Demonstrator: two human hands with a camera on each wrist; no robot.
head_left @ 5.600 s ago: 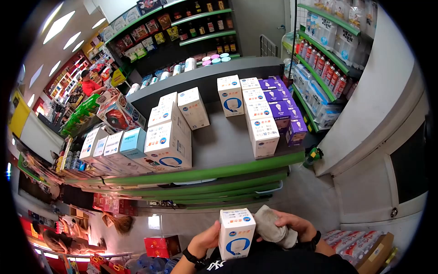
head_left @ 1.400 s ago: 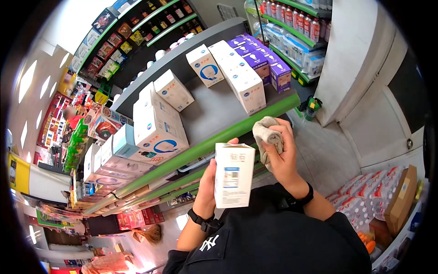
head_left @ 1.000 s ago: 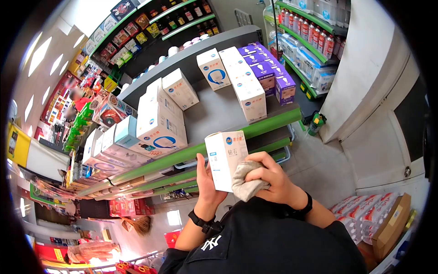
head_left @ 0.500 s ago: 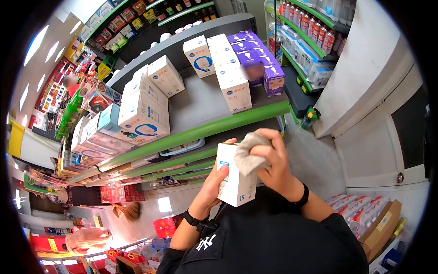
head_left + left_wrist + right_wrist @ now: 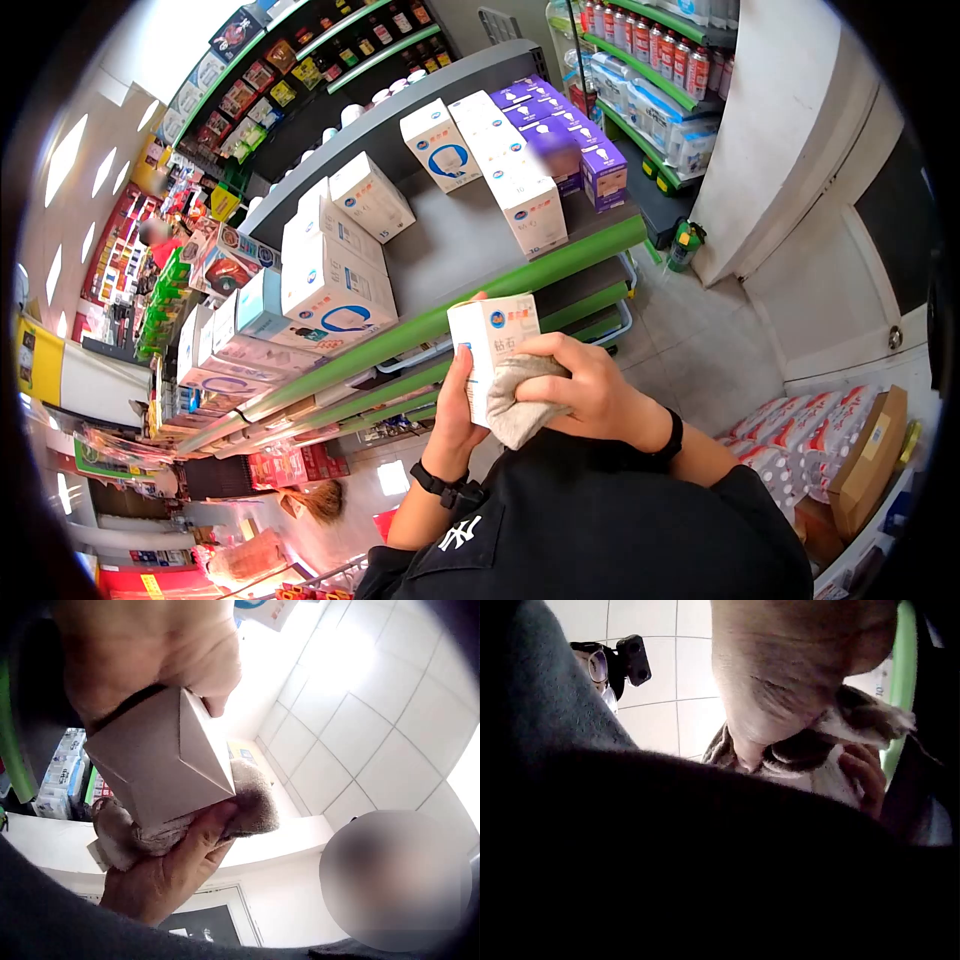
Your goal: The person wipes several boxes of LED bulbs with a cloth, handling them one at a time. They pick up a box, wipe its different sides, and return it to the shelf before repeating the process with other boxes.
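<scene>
My left hand (image 5: 455, 415) grips a white carton (image 5: 487, 335) from its left side, thumb along the near edge. The carton has a blue logo and orange lettering near its top. In my right hand (image 5: 592, 395) is a bunched grey cloth (image 5: 522, 405), held against the carton's lower right face and hiding part of it. From below, the left wrist view shows the carton's plain folded end (image 5: 157, 761), with the cloth (image 5: 255, 801) pressed along it by the right fingers. The right wrist view is mostly dark, with the cloth (image 5: 866, 716) partly visible beyond the hand.
A grey shelf with a green front edge (image 5: 430, 320) lies just beyond my hands. White cartons (image 5: 340, 285) stand on its left, more white cartons (image 5: 525, 205) and purple bulb boxes (image 5: 603, 175) on its right. Wrapped bottle packs (image 5: 800, 435) sit on the floor at right.
Since half a second ago, the cloth has moved from the carton's top down to its lower right face, and the carton has turned. Earlier, the cloth was held apart from the carton.
</scene>
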